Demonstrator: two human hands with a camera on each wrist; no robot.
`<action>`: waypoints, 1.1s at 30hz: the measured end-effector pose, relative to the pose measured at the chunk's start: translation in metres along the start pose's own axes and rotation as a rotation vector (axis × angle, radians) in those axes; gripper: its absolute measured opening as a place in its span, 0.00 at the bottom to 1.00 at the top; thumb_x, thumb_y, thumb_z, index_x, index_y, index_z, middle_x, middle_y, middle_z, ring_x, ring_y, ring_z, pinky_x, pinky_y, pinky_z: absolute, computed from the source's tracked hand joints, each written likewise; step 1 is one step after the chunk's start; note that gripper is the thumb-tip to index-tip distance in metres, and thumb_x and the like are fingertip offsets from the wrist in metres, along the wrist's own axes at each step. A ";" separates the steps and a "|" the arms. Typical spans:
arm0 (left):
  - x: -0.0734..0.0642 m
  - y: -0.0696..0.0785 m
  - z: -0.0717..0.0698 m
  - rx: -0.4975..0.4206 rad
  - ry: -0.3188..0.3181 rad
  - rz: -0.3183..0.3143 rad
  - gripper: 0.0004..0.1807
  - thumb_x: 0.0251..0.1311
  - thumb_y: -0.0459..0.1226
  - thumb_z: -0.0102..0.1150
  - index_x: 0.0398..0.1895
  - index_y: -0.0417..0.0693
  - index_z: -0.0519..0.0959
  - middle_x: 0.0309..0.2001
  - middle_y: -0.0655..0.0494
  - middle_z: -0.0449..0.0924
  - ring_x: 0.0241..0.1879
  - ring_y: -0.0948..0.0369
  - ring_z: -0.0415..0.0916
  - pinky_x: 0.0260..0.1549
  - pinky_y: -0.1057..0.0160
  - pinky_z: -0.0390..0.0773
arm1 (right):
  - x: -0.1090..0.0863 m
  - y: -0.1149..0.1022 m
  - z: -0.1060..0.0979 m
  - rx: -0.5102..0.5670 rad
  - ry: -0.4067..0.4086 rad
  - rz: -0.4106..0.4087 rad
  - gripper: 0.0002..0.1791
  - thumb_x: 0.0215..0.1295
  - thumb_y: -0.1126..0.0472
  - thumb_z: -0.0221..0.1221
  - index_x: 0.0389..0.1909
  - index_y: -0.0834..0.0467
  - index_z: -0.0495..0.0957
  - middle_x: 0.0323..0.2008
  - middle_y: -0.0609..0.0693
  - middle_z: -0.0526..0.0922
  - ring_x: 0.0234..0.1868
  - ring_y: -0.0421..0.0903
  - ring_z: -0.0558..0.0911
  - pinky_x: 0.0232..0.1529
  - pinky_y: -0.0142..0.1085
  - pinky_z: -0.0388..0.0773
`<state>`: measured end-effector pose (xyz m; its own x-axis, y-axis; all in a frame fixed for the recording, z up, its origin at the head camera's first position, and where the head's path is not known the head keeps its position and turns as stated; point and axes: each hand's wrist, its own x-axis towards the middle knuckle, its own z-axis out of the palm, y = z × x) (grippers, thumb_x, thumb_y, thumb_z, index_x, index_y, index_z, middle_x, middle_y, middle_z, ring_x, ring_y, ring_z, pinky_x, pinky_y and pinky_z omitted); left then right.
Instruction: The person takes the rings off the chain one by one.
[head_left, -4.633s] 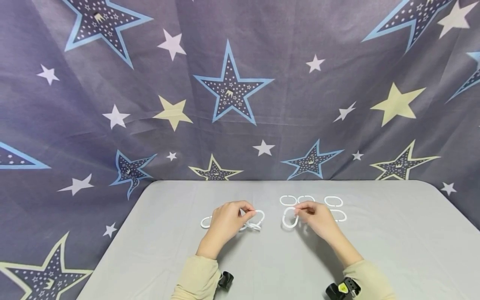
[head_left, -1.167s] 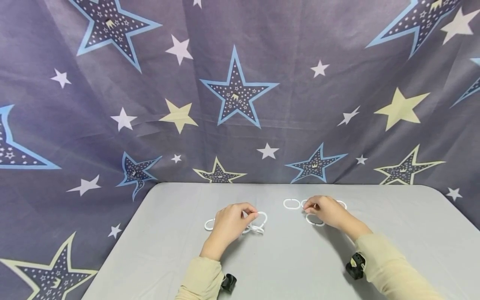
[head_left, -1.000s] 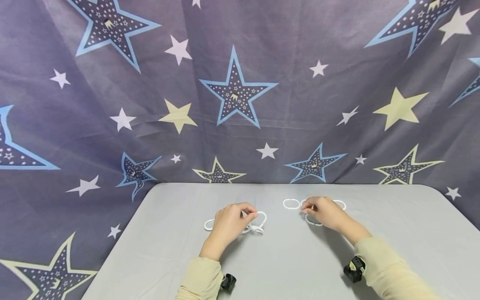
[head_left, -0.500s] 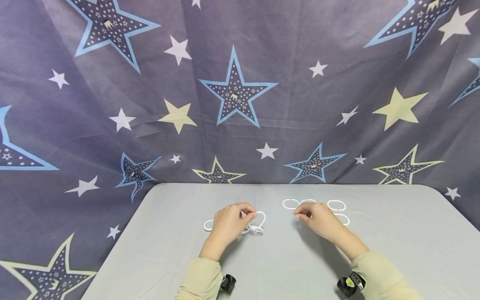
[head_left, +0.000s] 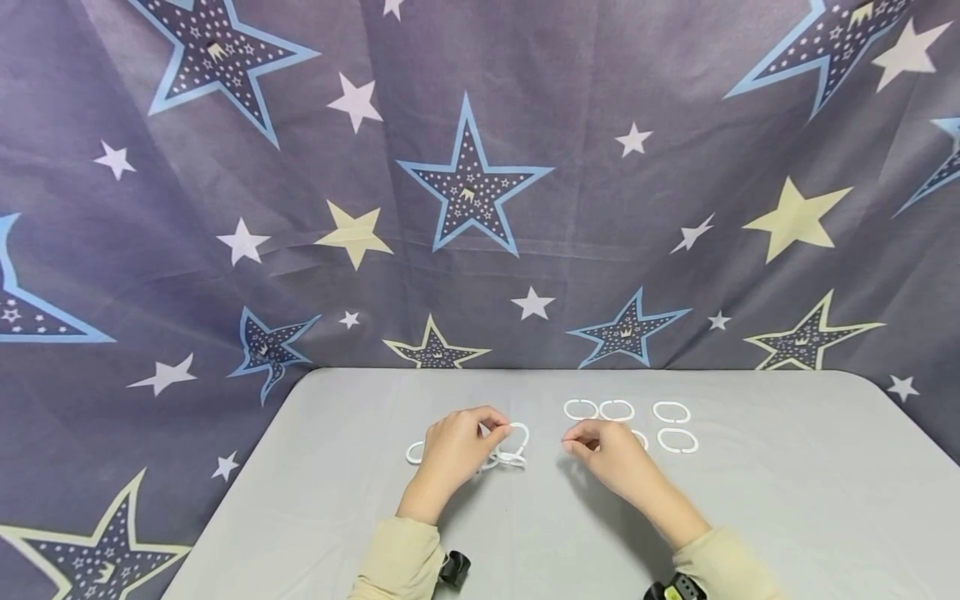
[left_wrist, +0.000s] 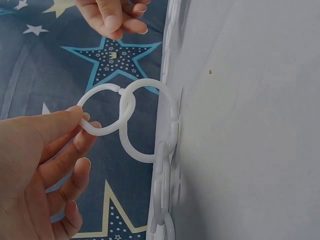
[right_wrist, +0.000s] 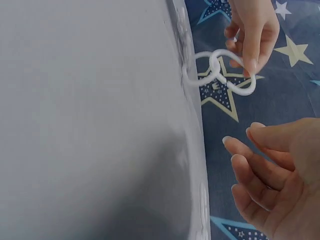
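Between thumb and index finger, my left hand (head_left: 453,442) pinches a white plastic curtain ring (left_wrist: 100,132), an oval with a small gap. Linked through it is a second ring (left_wrist: 138,159), and more linked rings (left_wrist: 159,190) trail down along the table; in the head view part of this chain is behind the hand. My right hand (head_left: 611,454) hovers to the right, fingers loosely bent. In the right wrist view its thumb and fingertips (right_wrist: 227,141) are apart with nothing between them. A loose ring (head_left: 640,440) on the table is partly hidden behind this hand.
Several more loose white rings lie at the back right of the grey table (head_left: 772,483): two ovals side by side, a ring (head_left: 617,411) among them, and a front ring (head_left: 677,441) farther right. A star-patterned curtain (head_left: 570,208) hangs behind the table's back edge.
My right hand held a ring earlier and reached to the back right; that ring now lies on the table. The hand has since come back left, empty. The left hand keeps its pinch.
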<state>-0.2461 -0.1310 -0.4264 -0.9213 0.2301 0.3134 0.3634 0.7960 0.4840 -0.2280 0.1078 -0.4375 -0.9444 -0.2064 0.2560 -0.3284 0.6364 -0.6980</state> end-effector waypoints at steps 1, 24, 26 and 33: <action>0.000 0.000 0.000 0.000 0.000 -0.002 0.04 0.62 0.51 0.64 0.34 0.69 0.85 0.22 0.77 0.74 0.24 0.72 0.70 0.27 0.64 0.69 | 0.000 -0.001 0.002 0.001 0.002 0.000 0.02 0.62 0.64 0.66 0.31 0.58 0.85 0.25 0.41 0.82 0.28 0.38 0.78 0.32 0.32 0.75; 0.001 -0.002 0.001 -0.009 0.023 0.015 0.04 0.61 0.49 0.66 0.33 0.65 0.86 0.22 0.75 0.77 0.23 0.72 0.69 0.26 0.64 0.69 | -0.001 -0.024 0.034 0.062 0.077 0.037 0.03 0.56 0.66 0.69 0.29 0.55 0.86 0.25 0.41 0.84 0.27 0.38 0.77 0.31 0.32 0.75; 0.001 -0.002 0.001 -0.009 0.025 0.016 0.04 0.61 0.50 0.65 0.33 0.65 0.86 0.23 0.75 0.77 0.23 0.72 0.70 0.26 0.64 0.69 | -0.001 -0.025 0.037 0.061 0.088 0.040 0.03 0.55 0.66 0.70 0.28 0.55 0.86 0.25 0.41 0.84 0.27 0.38 0.77 0.31 0.32 0.75; 0.002 -0.002 0.001 -0.012 0.028 0.010 0.05 0.62 0.49 0.65 0.33 0.64 0.86 0.24 0.74 0.78 0.23 0.72 0.70 0.26 0.64 0.69 | 0.000 -0.031 0.046 0.087 0.089 0.048 0.04 0.54 0.68 0.69 0.27 0.56 0.85 0.25 0.42 0.84 0.27 0.41 0.79 0.31 0.32 0.76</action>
<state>-0.2491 -0.1317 -0.4270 -0.9136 0.2219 0.3407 0.3741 0.7868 0.4909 -0.2191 0.0540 -0.4463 -0.9549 -0.1082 0.2766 -0.2870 0.5764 -0.7651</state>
